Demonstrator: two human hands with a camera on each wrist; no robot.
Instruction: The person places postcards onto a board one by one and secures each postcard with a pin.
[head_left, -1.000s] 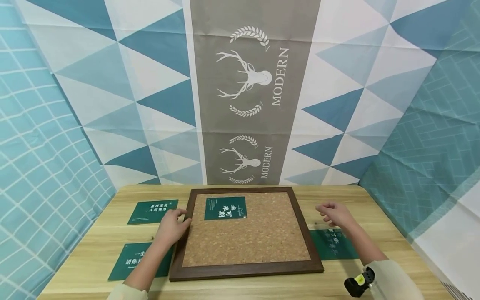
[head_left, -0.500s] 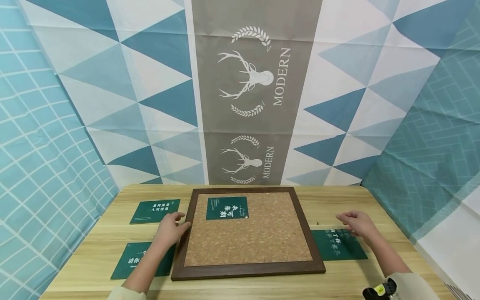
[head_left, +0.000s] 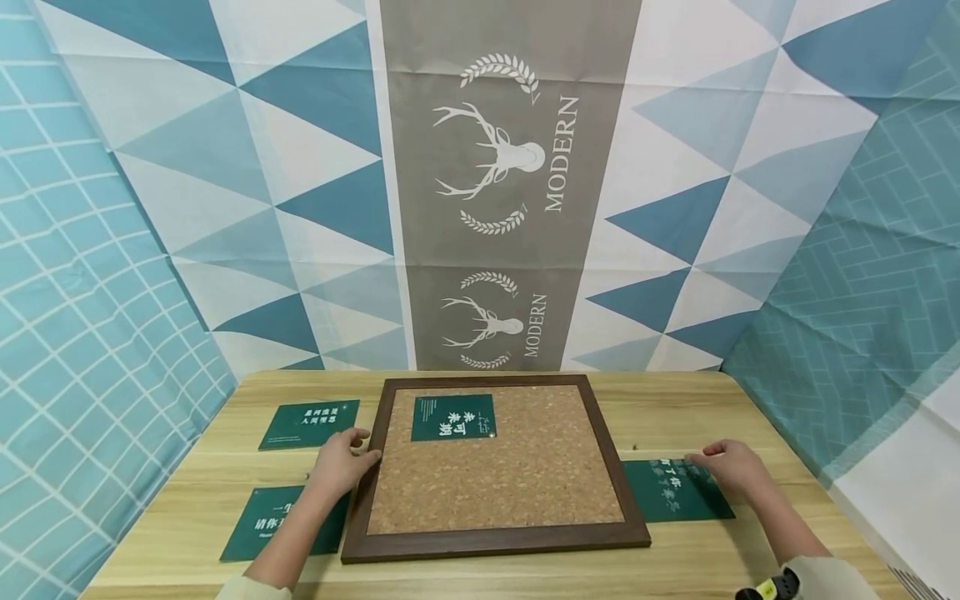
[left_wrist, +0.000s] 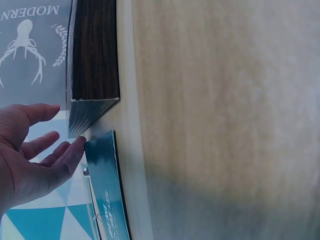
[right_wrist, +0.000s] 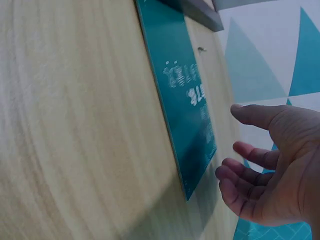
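My left hand (head_left: 340, 467) is at the left side of a brown-framed cork board (head_left: 495, 492), its thumb right at the frame edge and its fingers relaxed. In the left wrist view, the frame's corner (left_wrist: 95, 60) shows beyond that hand's fingers (left_wrist: 72, 157). A green card (head_left: 453, 417) with white characters lies on the upper left of the cork, turned sideways. Over the far right corner of another green card (head_left: 671, 498) is my right hand (head_left: 735, 471). The right wrist view shows that hand's fingers loosely bent beside the card (right_wrist: 175, 100), holding nothing.
Two more green cards lie left of the board, an upper one (head_left: 309, 423) and a lower one (head_left: 262, 521) partly behind my left forearm. A small pin (right_wrist: 202, 49) sits on the wooden table (head_left: 525, 575) beyond the right card. Patterned cloth hangs behind the table.
My right hand has moved right and toward me, from beside the board's right edge to over the right card's far corner. The left hand has stayed at the frame.
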